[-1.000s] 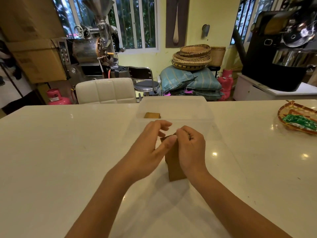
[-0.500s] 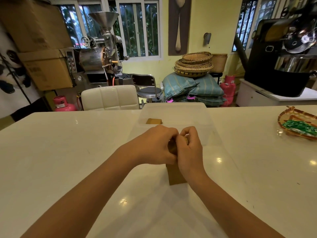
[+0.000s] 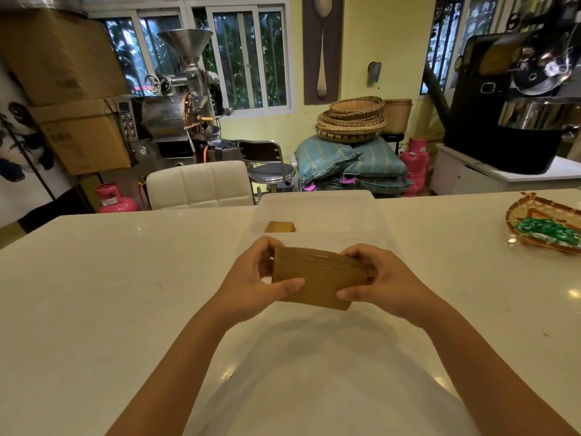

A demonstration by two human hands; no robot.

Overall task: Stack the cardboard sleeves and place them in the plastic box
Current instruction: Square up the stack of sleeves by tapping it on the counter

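Note:
A flat brown stack of cardboard sleeves [image 3: 317,278] is held above the white table, lying sideways between both hands. My left hand [image 3: 251,278] grips its left end, thumb on the front face. My right hand [image 3: 380,281] grips its right end the same way. Just beyond the hands stands the clear plastic box [image 3: 320,202], its near wall behind the stack. Inside the box, at the left, lies a small brown pile of sleeves [image 3: 280,227].
The white table [image 3: 110,294] spreads wide to both sides. A woven tray [image 3: 544,215] holding green packets [image 3: 547,229] sits at the far right. A white padded chair [image 3: 199,185] stands behind the table's far edge.
The sleeve stack stood upright on the table with both hands at its top. It is now lifted off the table and turned sideways, with one hand at each end.

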